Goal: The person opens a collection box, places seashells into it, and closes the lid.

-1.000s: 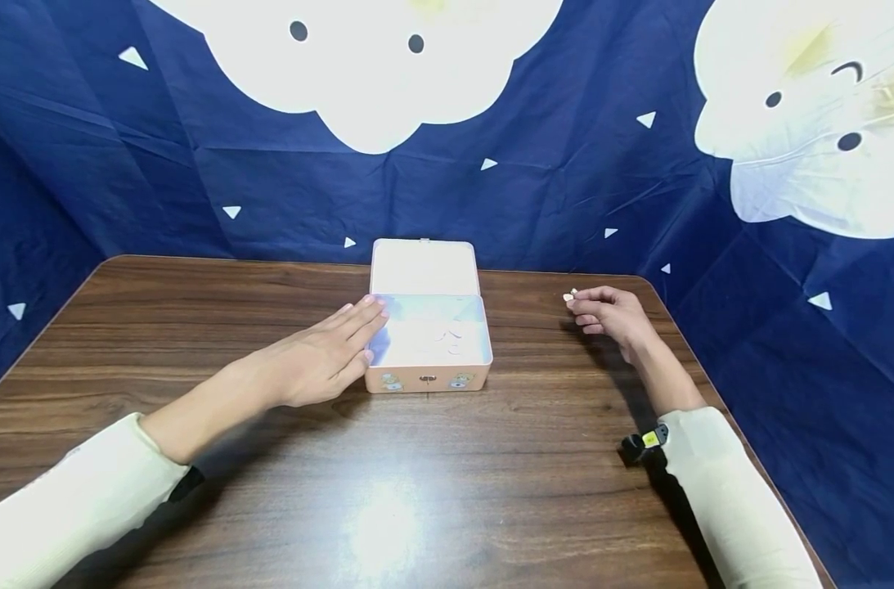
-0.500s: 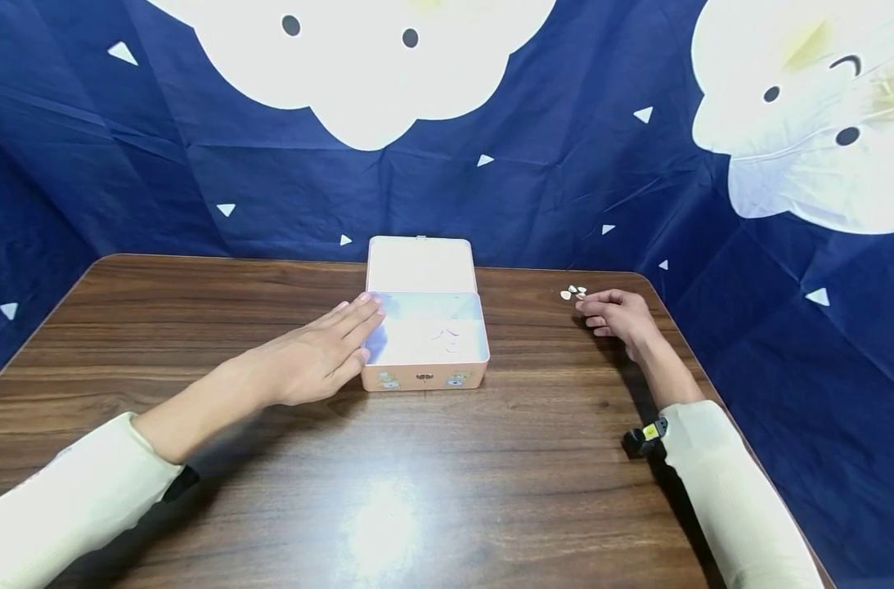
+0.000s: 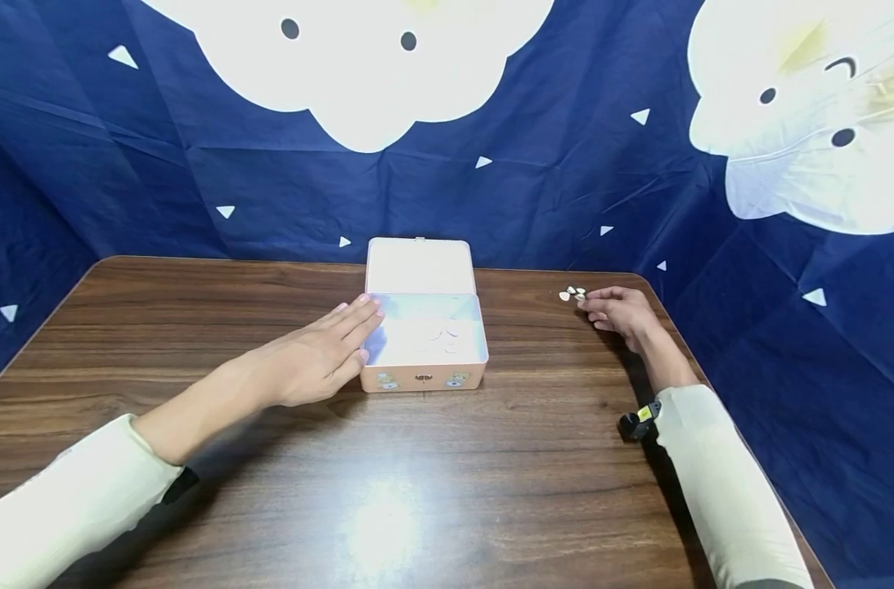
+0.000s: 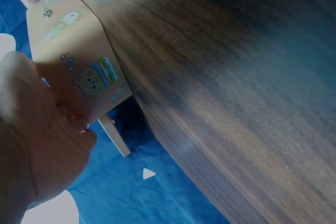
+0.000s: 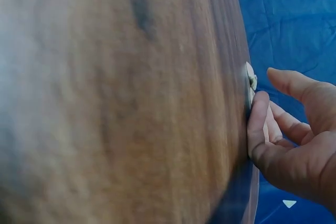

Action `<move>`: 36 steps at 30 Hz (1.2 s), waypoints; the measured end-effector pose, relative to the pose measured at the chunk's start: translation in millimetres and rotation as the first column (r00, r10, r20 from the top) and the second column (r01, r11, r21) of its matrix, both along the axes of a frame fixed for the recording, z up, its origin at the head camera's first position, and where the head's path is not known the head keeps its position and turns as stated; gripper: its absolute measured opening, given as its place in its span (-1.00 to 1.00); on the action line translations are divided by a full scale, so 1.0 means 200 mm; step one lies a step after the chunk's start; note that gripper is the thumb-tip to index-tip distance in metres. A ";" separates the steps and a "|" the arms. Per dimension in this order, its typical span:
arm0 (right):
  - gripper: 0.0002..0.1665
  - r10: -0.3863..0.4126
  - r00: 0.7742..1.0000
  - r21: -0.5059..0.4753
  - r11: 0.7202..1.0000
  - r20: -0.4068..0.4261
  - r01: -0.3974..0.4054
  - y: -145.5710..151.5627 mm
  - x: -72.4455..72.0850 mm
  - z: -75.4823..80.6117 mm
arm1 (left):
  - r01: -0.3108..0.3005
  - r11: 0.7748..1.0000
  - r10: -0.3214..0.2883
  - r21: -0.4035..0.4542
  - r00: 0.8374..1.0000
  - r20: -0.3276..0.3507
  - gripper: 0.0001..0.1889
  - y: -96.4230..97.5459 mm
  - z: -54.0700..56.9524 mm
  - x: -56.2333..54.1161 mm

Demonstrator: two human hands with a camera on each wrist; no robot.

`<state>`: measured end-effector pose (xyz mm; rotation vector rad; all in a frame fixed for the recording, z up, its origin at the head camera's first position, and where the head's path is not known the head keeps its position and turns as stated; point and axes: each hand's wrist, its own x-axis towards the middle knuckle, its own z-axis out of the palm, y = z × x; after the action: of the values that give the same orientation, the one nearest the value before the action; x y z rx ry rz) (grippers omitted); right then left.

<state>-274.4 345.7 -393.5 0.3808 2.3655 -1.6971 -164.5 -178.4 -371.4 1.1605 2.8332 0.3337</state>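
A peach-coloured hinged box [image 3: 398,380] with printed cartoon bears stands near the middle of the table, its lid [image 3: 420,266] raised at the back. Fingers nearly straight, my left hand [image 3: 314,357] rests over the box's left rim; the left wrist view shows it against the box's side [image 4: 79,56]. Some pale flat pieces, faint in the glare, lie inside. Far to the right, several small whitish, shell-like pieces [image 3: 564,296] lie on the tabletop. Beside them is my right hand [image 3: 623,315]. In the right wrist view, its thumb stands apart from a fingertip touching or almost touching the pieces [image 5: 251,77].
The brown wood-grain table [image 3: 432,466] reaches a blue cloth backdrop [image 3: 579,188] with white clouds and triangles. A black device [image 3: 638,421] is strapped at the right wrist. The pieces lie close to the table's far right corner.
My right hand has drawn slightly right, off the small pieces, and more of them now show; its forearm has shifted a little. The left hand stays on the box rim.
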 end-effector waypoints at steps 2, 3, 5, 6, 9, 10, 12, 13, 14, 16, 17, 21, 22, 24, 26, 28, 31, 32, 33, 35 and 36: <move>-0.55 0.004 1.000 0.006 1.000 0.009 -0.004 0.00 -0.01 0.01 | -0.003 1.000 0.003 -0.001 1.000 0.000 -0.32 0.00 0.00 0.00; -0.53 0.007 1.000 0.014 1.000 0.013 -0.007 0.00 -0.01 0.01 | -0.005 1.000 0.005 -0.002 1.000 0.001 -0.32 0.00 0.00 0.00; -0.47 0.018 1.000 0.043 0.999 0.019 -0.019 0.00 -0.02 0.02 | -0.007 1.000 0.007 -0.006 1.000 0.002 -0.32 0.00 0.00 0.00; -0.44 0.022 1.000 0.053 0.998 0.022 -0.024 0.00 -0.02 0.02 | -0.008 1.000 0.008 -0.006 1.000 0.002 -0.32 0.00 0.00 0.00; -0.35 0.038 0.999 0.077 0.996 0.026 -0.040 0.00 -0.03 0.02 | -0.014 1.000 0.014 -0.011 1.000 0.006 -0.32 0.00 0.00 0.00; -0.33 0.044 0.999 0.078 0.996 0.027 -0.046 0.00 -0.04 0.02 | -0.015 1.000 0.015 -0.012 1.000 0.006 -0.32 0.00 0.00 0.00; -0.29 0.060 0.998 0.072 0.996 0.027 -0.062 0.00 -0.05 0.02 | -0.023 1.000 0.023 -0.015 1.000 0.010 -0.32 0.00 0.00 0.01; -0.28 0.069 0.997 0.073 0.995 0.029 -0.071 0.00 -0.05 0.02 | -0.026 1.000 0.026 -0.016 1.000 0.012 -0.32 0.00 0.00 0.01; -0.27 0.077 0.997 0.076 0.994 0.031 -0.079 0.01 -0.06 0.02 | -0.029 0.999 0.029 -0.017 0.999 0.015 -0.32 0.00 0.00 0.01; -0.25 0.093 0.995 0.086 0.992 0.032 -0.096 0.01 -0.06 0.02 | -0.031 0.999 0.031 -0.018 0.999 0.020 -0.31 0.00 0.00 0.01; -0.23 0.099 0.995 0.088 0.991 0.033 -0.102 0.02 -0.06 0.02 | -0.031 0.999 0.031 -0.018 0.999 0.021 -0.31 0.00 0.00 0.02; -0.23 0.108 0.993 0.095 0.989 0.041 -0.111 0.03 -0.06 0.02 | -0.025 1.000 0.025 -0.018 1.000 0.016 -0.32 0.00 0.01 0.02; -0.23 0.110 0.993 0.097 0.989 0.042 -0.114 0.03 -0.06 0.01 | -0.024 1.000 0.024 -0.021 1.000 0.015 -0.32 0.00 0.01 0.02; -0.24 0.123 0.991 0.110 0.986 0.044 -0.127 0.03 -0.06 0.01 | -0.021 1.000 0.021 -0.022 1.000 0.013 -0.32 0.00 0.00 0.02; -0.25 0.138 0.990 0.132 0.981 0.038 -0.142 0.02 -0.06 0.01 | -0.020 1.000 0.021 -0.023 1.000 0.012 -0.32 0.00 0.00 0.01; -0.28 0.156 0.987 0.166 0.973 0.025 -0.158 0.02 -0.07 0.01 | -0.022 0.999 0.023 -0.024 1.000 0.014 -0.32 0.00 0.00 0.02; -0.33 0.176 0.984 0.210 0.962 0.006 -0.174 0.01 -0.07 0.01 | -0.023 1.000 0.023 -0.019 1.000 0.012 -0.32 0.00 0.00 0.02; -0.34 0.179 0.984 0.220 0.960 0.000 -0.175 0.00 -0.07 0.01 | -0.022 1.000 0.023 -0.018 1.000 0.013 -0.32 0.00 0.00 0.02; -0.35 0.184 0.983 0.231 0.956 -0.003 -0.178 0.00 -0.07 0.01 | -0.022 1.000 0.023 -0.017 1.000 0.013 -0.32 0.00 0.00 0.02; -0.37 0.184 0.983 0.245 0.953 -0.005 -0.177 0.00 -0.07 0.00 | -0.021 1.000 0.021 -0.015 1.000 0.011 -0.32 0.00 0.00 0.02; -0.38 0.182 0.983 0.249 0.953 -0.006 -0.175 0.00 -0.07 0.00 | -0.021 1.000 0.021 -0.016 1.000 0.012 -0.32 0.00 0.01 0.02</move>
<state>-289.0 345.4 -393.0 0.1737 2.5532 -1.3418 -160.9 -177.8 -370.2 1.1228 2.8345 0.3173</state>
